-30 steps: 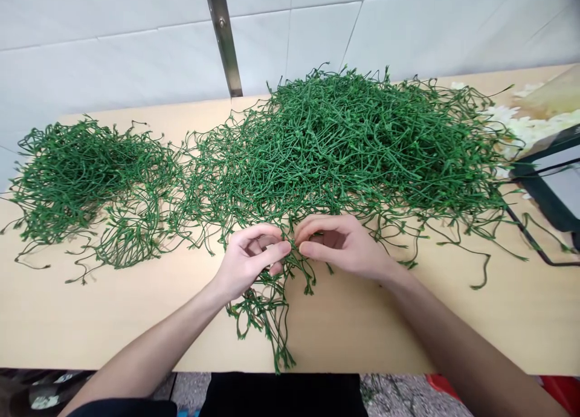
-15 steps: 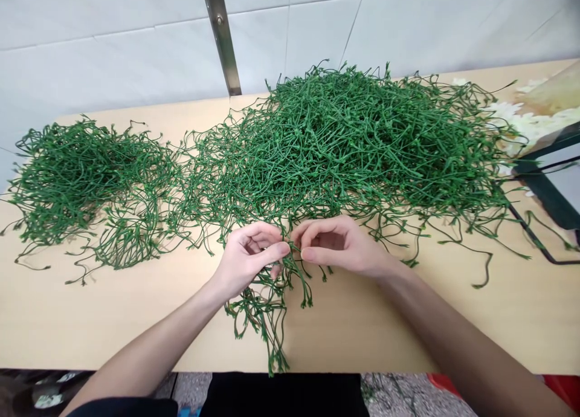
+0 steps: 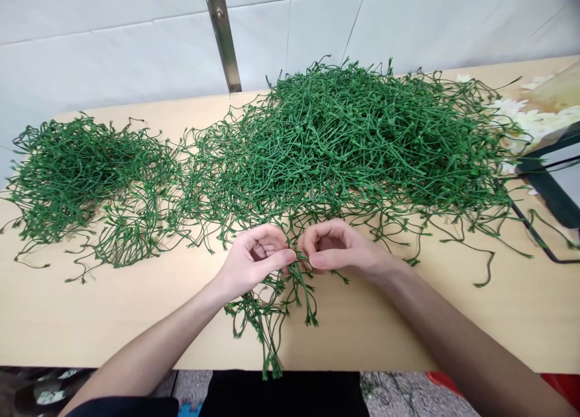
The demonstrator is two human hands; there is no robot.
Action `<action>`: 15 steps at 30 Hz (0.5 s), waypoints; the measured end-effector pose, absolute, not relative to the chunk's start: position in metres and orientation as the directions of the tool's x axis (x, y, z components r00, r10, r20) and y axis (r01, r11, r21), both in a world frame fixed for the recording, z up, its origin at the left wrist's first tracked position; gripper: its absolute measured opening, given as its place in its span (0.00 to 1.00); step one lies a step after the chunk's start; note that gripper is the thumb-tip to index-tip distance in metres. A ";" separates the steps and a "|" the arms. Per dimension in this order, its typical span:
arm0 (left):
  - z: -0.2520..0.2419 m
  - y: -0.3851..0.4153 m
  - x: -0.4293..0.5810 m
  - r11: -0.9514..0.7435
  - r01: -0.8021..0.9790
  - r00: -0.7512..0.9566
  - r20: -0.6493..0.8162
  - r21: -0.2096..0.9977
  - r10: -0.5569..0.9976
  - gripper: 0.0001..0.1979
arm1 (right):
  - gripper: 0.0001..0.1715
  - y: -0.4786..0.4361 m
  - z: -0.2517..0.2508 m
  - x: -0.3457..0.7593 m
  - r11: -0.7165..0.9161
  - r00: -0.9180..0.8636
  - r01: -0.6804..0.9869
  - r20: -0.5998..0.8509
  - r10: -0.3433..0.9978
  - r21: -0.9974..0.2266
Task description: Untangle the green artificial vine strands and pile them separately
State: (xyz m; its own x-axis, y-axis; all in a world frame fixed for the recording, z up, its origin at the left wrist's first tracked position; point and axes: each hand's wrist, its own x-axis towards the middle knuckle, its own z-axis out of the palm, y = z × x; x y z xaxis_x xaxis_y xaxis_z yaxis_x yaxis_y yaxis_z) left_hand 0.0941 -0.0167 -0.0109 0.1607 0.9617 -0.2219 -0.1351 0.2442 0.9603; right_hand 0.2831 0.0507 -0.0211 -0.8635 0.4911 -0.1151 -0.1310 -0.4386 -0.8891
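My left hand (image 3: 254, 258) is closed, thumb against fingertips, pinching thin green artificial stems (image 3: 304, 287) with small budlike tips. Close beside it, my right hand (image 3: 347, 248) is also closed, its thumb and forefinger pinching at the same stems. Below the left hand, a loose bunch of green stems (image 3: 267, 332) trails toward the table's front edge. Just beyond both hands rises a large tangled pile of green stems (image 3: 357, 133). What lies behind the curled fingers is hidden.
A smaller pile of green stems (image 3: 72, 169) lies at the left of the wooden table (image 3: 399, 344). White flowers (image 3: 539, 118) and a black-framed object (image 3: 553, 181) stand at the right. A metal strip (image 3: 222, 36) runs down the tiled wall. Something red (image 3: 441, 381) shows below the table.
Both hands have shifted slightly right and closer together. The stems between them have swung a little lower and to the right.
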 end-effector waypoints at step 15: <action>-0.016 -0.017 0.088 0.278 -0.213 0.181 -0.242 0.936 0.953 0.14 | 0.17 0.052 -0.016 0.285 -0.596 -0.871 0.108 -0.365 0.330 -0.796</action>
State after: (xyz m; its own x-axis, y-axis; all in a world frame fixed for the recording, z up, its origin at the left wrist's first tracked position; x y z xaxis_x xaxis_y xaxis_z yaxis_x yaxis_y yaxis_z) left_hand 0.0876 -0.0174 -0.0161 0.1807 0.9532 -0.2422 -0.2135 0.2784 0.9364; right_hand 0.2855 0.0521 -0.0162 -0.8705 0.3303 -0.3649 0.1075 -0.5959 -0.7959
